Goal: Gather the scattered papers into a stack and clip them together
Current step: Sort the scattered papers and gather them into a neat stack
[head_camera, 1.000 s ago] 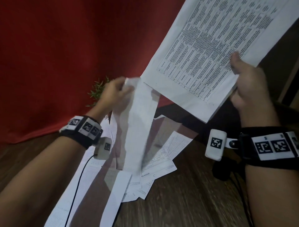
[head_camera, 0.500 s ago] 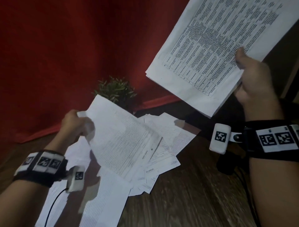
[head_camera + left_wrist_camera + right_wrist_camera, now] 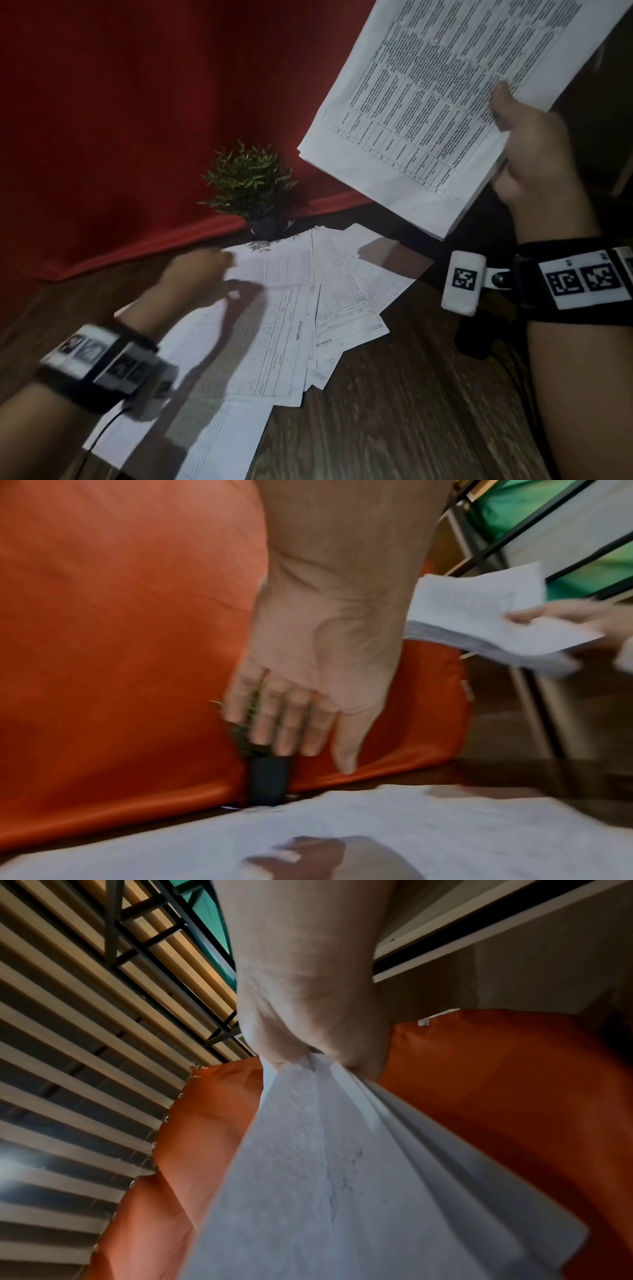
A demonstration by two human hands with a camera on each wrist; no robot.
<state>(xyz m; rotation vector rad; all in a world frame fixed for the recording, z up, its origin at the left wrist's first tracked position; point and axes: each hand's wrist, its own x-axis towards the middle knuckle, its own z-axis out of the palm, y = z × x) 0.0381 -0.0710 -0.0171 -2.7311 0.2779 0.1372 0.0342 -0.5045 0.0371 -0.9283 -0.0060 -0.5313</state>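
Note:
My right hand [image 3: 527, 144] grips a stack of printed papers [image 3: 428, 96] by its near edge and holds it up at the upper right, thumb on top. In the right wrist view the hand [image 3: 308, 1047] pinches the fanned sheets [image 3: 325, 1177]. Scattered papers [image 3: 291, 325] lie overlapping on the wooden table. My left hand [image 3: 195, 277] hovers blurred over their far left corner. In the left wrist view its fingers [image 3: 291, 723] are straight and hold nothing above the sheets [image 3: 377, 831]. No clip is in view.
A small potted plant [image 3: 250, 178] stands behind the papers, against a red cloth backdrop [image 3: 120, 120]; its dark pot [image 3: 267, 780] is just past my left fingertips. A dark object [image 3: 476, 339] lies on the table [image 3: 411, 411] under my right wrist.
My left hand lowered the sheet it held up, laid it flat on the pile and let go. The right hand's stack stays raised, nearly unmoved.

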